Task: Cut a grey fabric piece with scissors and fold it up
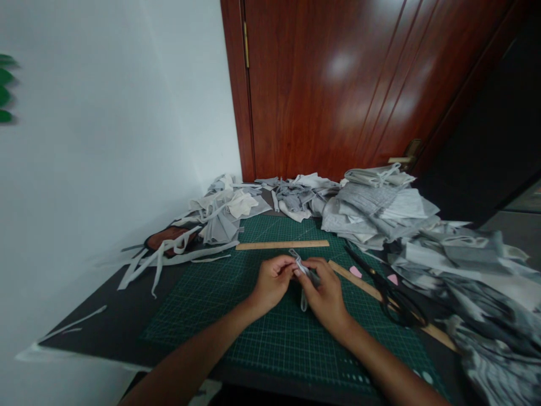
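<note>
Over the green cutting mat (203, 304) my two hands meet. A small folded piece of grey-white fabric (304, 301) is between them, one narrow end hanging below and a looped end sticking up above the fingers. My right hand (325, 290) is closed round the fabric, thumb pressed on it. My left hand (273, 282) is closed too, its thumb and forefinger pinching at the fabric's left edge. Part of the fabric is hidden behind the fingers. Just beyond lies a wooden ruler (282, 245).
Black scissors (395, 301) lie across a second ruler (359, 283) on the right, near pink chalk pieces (355, 272). Grey fabric stacks (376, 208) fill the right side. Fabric strips (163, 256) and scraps (296, 194) lie left and behind. A wall and wooden door (321, 84) bound the table.
</note>
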Demonstrator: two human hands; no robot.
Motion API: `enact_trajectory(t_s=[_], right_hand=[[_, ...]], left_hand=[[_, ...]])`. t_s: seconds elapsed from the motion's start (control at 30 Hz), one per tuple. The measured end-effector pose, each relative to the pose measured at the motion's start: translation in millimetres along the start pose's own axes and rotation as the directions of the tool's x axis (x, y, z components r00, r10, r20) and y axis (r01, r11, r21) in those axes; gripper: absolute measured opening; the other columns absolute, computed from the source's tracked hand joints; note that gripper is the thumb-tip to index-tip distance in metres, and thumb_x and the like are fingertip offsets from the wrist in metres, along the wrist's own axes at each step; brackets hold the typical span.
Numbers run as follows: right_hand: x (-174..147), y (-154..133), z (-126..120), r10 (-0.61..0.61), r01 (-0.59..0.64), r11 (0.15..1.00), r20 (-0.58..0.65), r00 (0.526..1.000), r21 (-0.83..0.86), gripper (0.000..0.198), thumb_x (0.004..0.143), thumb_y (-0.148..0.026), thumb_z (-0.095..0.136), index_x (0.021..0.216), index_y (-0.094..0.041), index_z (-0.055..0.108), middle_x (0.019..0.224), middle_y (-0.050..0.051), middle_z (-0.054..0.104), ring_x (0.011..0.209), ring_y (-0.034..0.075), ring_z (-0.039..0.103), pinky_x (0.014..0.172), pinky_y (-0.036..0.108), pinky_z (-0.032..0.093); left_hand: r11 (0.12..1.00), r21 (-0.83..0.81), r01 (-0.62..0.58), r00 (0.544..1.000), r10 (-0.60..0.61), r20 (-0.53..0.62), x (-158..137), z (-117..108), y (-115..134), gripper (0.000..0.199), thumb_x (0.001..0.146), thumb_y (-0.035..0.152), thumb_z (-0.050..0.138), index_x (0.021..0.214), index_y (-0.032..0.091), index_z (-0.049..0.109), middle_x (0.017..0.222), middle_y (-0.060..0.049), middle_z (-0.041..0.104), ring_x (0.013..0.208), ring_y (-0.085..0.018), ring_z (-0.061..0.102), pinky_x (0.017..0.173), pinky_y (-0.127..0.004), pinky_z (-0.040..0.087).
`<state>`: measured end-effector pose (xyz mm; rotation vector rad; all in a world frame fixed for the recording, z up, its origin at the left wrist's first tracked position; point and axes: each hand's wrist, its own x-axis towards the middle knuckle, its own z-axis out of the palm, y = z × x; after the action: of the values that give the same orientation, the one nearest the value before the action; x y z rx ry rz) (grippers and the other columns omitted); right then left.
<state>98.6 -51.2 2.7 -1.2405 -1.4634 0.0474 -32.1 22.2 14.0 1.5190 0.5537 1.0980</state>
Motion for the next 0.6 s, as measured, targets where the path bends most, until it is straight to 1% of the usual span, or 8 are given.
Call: enact_trajectory(t_s=[0.13,0.23,0.3,0.37,0.47,0.6], right_hand=[[0.9,-2.9,-2.6,-0.019,0.020,0.999,0.006,1.000,-0.038,0.008,0.098,-0.028,0.060,0.097,-0.024,0.067,0.091,0.003,0.073,0.087,0.023,0.068,0.077,0.038,0.050],[2.3,-4.9,-4.4,-0.040,0.042,0.995,0.026,0.999,-0.089,0.013,0.100,-0.025,0.056,0.095,-0.024,0.068,0.088,0.003,0.074,0.083,0.022,0.069,0.076,0.037,0.049],[2.8,-5.0,-5.1,-0.057,0.061,0.991,0.036,0.998,-0.118,0.011,0.099,-0.026,0.057,0.096,-0.023,0.068,0.089,0.003,0.074,0.083,0.022,0.069,0.077,0.037,0.049],[2.8,-4.1,-5.6,-0.071,0.076,0.990,0.046,0.996,-0.116,0.009,0.098,-0.027,0.060,0.099,-0.023,0.068,0.093,0.004,0.075,0.086,0.023,0.069,0.078,0.037,0.050],[2.2,-2.6,-6.2,-0.069,0.073,0.995,0.056,0.996,-0.073,0.011,0.099,-0.025,0.057,0.100,-0.023,0.068,0.093,0.004,0.074,0.087,0.023,0.069,0.079,0.037,0.051],[1.5,-3.1,-5.8,-0.018,0.019,0.999,0.042,0.999,-0.032,0.016,0.101,-0.024,0.054,0.098,-0.025,0.070,0.088,0.003,0.074,0.083,0.022,0.068,0.077,0.037,0.051]], left_hand=[[0.987,0.141,-0.078,0.996,0.073,0.044,-4.2,-2.2,1.3,0.014,0.089,0.025,0.062,0.086,0.015,0.073,0.077,-0.004,0.072,0.068,-0.014,0.067,0.064,-0.022,0.053],[0.940,0.299,-0.164,0.986,0.149,0.070,-5.7,-4.3,2.7,0.017,0.091,0.021,0.058,0.087,0.016,0.074,0.075,-0.003,0.073,0.065,-0.013,0.066,0.062,-0.021,0.050],[0.908,0.364,-0.207,0.978,0.195,0.071,-5.6,-5.3,3.9,0.018,0.091,0.018,0.057,0.086,0.016,0.074,0.075,-0.003,0.073,0.065,-0.013,0.066,0.062,-0.021,0.049],[0.892,0.391,-0.226,0.974,0.218,0.063,-5.0,-5.7,5.5,0.018,0.090,0.017,0.057,0.084,0.016,0.074,0.074,-0.003,0.073,0.064,-0.012,0.065,0.061,-0.021,0.048],[0.890,0.399,-0.219,0.975,0.210,0.067,-4.8,-5.5,7.9,0.019,0.091,0.017,0.056,0.080,0.016,0.073,0.069,-0.002,0.070,0.062,-0.012,0.064,0.061,-0.021,0.048],[0.895,0.394,-0.212,0.977,0.204,0.062,-6.1,-4.6,9.0,0.019,0.091,0.018,0.057,0.082,0.017,0.073,0.070,-0.002,0.070,0.062,-0.013,0.064,0.061,-0.021,0.048]])
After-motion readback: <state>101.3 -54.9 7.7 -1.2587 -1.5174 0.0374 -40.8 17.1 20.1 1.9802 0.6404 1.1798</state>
